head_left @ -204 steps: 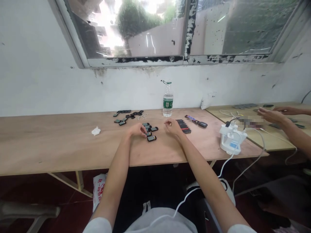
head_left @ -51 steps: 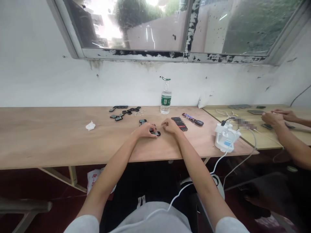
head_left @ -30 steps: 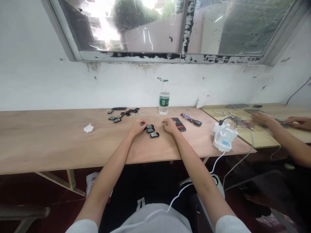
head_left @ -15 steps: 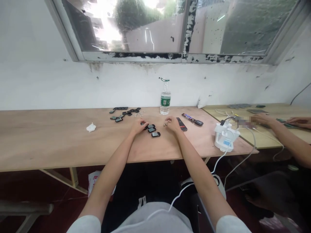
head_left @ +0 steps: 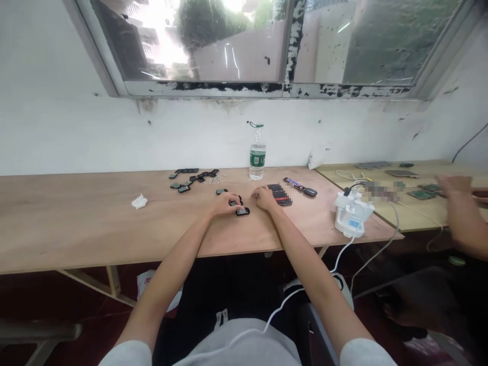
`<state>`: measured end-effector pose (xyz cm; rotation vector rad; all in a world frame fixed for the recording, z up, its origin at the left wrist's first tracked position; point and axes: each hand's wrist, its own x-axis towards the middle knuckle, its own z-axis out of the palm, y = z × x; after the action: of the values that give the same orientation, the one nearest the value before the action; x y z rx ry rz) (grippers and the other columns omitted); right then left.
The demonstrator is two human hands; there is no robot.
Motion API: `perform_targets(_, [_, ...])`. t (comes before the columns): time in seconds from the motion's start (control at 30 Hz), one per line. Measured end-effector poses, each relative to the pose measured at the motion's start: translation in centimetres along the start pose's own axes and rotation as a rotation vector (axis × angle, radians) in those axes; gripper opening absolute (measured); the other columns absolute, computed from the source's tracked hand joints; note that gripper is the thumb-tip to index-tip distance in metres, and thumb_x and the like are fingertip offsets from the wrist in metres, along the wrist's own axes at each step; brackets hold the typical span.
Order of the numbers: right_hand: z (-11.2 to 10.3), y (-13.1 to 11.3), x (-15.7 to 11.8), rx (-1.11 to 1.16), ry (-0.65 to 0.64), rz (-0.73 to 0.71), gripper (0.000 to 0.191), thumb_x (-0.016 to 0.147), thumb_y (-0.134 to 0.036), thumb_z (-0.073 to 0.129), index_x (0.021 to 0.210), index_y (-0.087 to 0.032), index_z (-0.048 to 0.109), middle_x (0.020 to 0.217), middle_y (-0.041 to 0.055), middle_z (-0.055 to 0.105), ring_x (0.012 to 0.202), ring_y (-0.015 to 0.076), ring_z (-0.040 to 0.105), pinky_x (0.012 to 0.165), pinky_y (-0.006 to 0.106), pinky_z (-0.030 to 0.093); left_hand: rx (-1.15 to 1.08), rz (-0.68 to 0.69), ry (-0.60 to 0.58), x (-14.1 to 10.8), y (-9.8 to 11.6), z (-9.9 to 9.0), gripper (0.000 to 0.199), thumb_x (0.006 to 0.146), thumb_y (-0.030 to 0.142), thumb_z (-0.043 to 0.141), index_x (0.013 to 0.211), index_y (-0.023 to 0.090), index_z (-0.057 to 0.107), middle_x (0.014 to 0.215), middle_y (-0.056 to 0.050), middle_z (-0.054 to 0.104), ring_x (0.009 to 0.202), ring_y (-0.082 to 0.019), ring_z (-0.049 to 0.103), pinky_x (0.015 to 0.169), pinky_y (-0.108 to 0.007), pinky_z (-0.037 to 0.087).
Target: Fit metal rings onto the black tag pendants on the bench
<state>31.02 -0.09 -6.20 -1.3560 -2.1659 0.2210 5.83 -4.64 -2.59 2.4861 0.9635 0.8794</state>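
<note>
My left hand [head_left: 225, 204] lies on the plywood table [head_left: 76, 223], its fingertips over a small black device [head_left: 233, 203] with a grey-green face. Just past those fingers sits a similar device [head_left: 242, 211]. A third small piece [head_left: 221, 191] lies beyond the hand. My right hand [head_left: 264, 198] rests curled a short way to the right, near a dark pixelated object [head_left: 279, 194]. Whether either hand holds something small is hidden by the fingers.
Several small black pieces [head_left: 192, 179] lie further back, beside a water bottle [head_left: 257, 152]. To the right are a candy bar [head_left: 293, 183], a key fob [head_left: 310, 192] and a white charging stand [head_left: 353, 216]. A co-worker's blurred hand [head_left: 455, 190] is over green circuit boards [head_left: 421, 194].
My left hand has moved right over the small devices, and my right hand has moved slightly left, bringing them closer. The co-worker's hand has shifted and is blurred.
</note>
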Motion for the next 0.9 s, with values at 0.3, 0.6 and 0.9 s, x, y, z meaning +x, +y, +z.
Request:
perform_targets(0.3, [0.2, 0.5, 0.0, 0.067, 0.01, 0.004, 0.037, 0.082, -0.003, 0.061, 0.104, -0.022, 0.084, 0.125, 0.0114, 0.079, 0.133, 0.0351, 0.056, 0.111, 0.048, 0.044, 0.018, -0.072, 0.056, 0.0, 0.0, -0.1, 0.04, 0.091, 0.059, 0.079, 0.077, 0.022, 0.083, 0.085, -0.007, 0.079, 0.081, -0.022, 0.069, 0.079, -0.034, 0.055])
perform_targets(0.6, [-0.1, 0.0, -0.2, 0.044, -0.004, 0.009, 0.035, 0.092, -0.004, 0.057, 0.104, -0.023, 0.084, 0.125, 0.0125, 0.08, 0.133, 0.0368, 0.056, 0.114, 0.055, 0.041, 0.019, 0.002, -0.079, -0.2, 0.6, 0.2, 0.031, 0.081, 0.054, 0.091, 0.082, 0.024, 0.085, 0.102, -0.009, 0.081, 0.096, -0.026, 0.073, 0.09, -0.036, 0.054])
perform_targets(0.9, [0.3, -0.4, 0.4, 0.262, -0.015, -0.177, 0.035, 0.099, -0.013, 0.052, 0.12, -0.019, 0.079, 0.123, 0.012, 0.079, 0.114, 0.0256, 0.067, 0.112, 0.043, 0.05, 0.136, -0.031, -0.144, -0.2, 0.4, 0.5, 0.036, 0.067, 0.049, 0.101, 0.084, 0.024, 0.082, 0.103, -0.008, 0.082, 0.115, -0.033, 0.069, 0.101, -0.04, 0.047])
